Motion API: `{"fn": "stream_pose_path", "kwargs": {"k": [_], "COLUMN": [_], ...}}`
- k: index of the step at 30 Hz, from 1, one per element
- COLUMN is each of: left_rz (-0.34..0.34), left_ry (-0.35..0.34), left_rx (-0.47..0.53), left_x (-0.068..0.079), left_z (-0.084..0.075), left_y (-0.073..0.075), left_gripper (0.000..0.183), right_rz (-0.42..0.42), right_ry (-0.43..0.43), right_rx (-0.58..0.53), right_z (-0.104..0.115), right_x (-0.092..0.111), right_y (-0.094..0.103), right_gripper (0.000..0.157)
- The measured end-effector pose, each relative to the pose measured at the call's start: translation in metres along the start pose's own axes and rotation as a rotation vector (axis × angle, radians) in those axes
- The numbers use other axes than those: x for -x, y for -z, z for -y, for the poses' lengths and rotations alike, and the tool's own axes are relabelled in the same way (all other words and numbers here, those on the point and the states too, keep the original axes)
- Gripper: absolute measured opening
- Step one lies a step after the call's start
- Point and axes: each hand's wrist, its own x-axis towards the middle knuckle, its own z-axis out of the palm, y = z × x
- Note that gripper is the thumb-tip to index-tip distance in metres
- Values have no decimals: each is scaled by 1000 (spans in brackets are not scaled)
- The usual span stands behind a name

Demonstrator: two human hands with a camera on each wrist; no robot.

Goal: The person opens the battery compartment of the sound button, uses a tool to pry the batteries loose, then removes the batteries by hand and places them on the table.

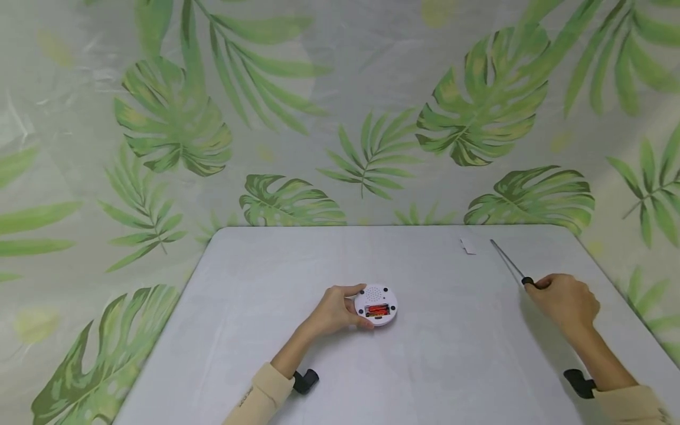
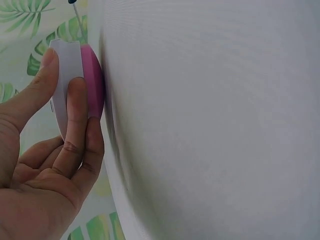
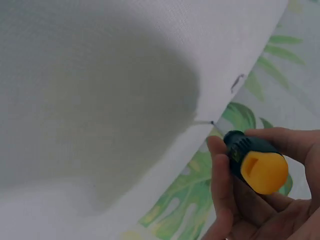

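Observation:
My left hand (image 1: pixel 334 311) grips the left edge of a round white device (image 1: pixel 374 295) between thumb and fingers. Its underside faces up, showing speaker holes, dark round feet and an uncovered battery compartment with red batteries (image 1: pixel 378 310). In the left wrist view a pink part (image 2: pixel 93 82) shows on the face turned to the table. Off to the right, my right hand (image 1: pixel 565 301) holds a screwdriver by its handle, its thin shaft (image 1: pixel 507 258) pointing toward the back. The handle (image 3: pixel 257 162) is dark with a yellow end.
Near the back right of the white table (image 1: pixel 265 265) lies a small white piece (image 1: pixel 467 246), close to the screwdriver's tip. A leaf-patterned sheet (image 1: pixel 372 118) hangs behind the table and shows along its sides. Dark wrist mounts (image 1: pixel 305 381) sit by both cuffs.

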Motion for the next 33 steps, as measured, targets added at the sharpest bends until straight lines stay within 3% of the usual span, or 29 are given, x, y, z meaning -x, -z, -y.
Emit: {"fn": "stream_pose_path", "kwargs": {"k": [10,22,26,29,31,33], "left_rz": [5,-10,-2,2,2,2], "left_ry": [14,24,19,15,13,12], "left_rx": [16,3,6,11,13,13], "left_x": [-1,-2,-2,-2,-2,-2], "left_z": [1,1,2,2,3,3], "left_y": [0,1,1,1,2,2], "left_gripper": [90,90,89,89,89,89], "right_rz": [174,107,-31,-111,-98,-9], "right_ry": [67,135,238,380,488,564], "right_rx": [68,110,132,20,-116,-250], "right_z": [8,11,36,71,96,121], "right_x": [1,4,7,14,21,29], "right_y": [-11,-24,-20,-25,-35,-46], "right_gripper": [38,48,37,32,32,33]}}
